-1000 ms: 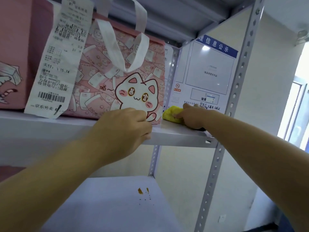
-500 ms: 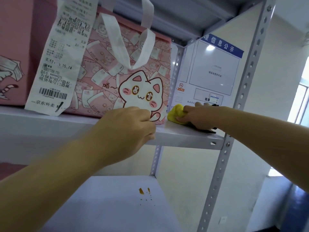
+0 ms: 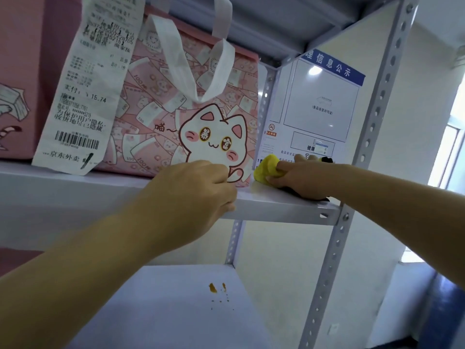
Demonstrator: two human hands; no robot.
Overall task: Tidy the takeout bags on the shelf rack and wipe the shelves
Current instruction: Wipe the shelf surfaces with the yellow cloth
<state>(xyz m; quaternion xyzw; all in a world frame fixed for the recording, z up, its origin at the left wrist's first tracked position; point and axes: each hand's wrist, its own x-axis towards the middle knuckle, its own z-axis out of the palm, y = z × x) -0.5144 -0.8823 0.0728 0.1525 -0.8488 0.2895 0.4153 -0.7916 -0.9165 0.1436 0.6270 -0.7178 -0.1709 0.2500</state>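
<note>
At mid-frame our left hand, fingers curled, meets the lower front of the pink cat-print fabric takeout bag on the grey metal upper shelf — whether it grips, we cannot tell. Right of the bag, our right hand clutches a crumpled yellow cloth on that shelf. At lower centre, orange-brown stains dot the grey lower shelf.

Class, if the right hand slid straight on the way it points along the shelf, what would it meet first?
Probably the pink cat bag, just beyond the yellow cloth the right hand grips; depth is unclear.
</note>
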